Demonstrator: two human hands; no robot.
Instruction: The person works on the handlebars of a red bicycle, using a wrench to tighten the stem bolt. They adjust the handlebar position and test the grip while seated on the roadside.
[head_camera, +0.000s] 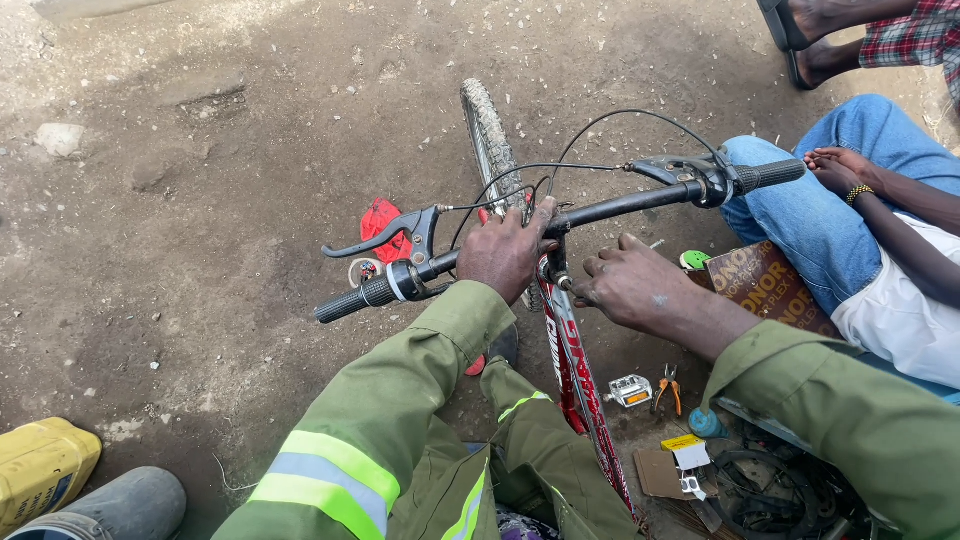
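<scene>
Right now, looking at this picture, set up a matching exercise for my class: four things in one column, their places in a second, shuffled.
Things:
1. left hand
2. right hand
3. pedal
4. yellow container

Places:
A. on the ground by the pliers
B. at the stem, beside the red frame
C. bottom left corner, next to a grey boot
D. gripping the handlebar near its middle

Pairs: 1-D, 2-B, 3-A, 4-C

Matt black metal handlebar (620, 207), ribbed rubber grip (345, 303), glossy red frame (575, 375), rough dirt ground (200, 200)
</scene>
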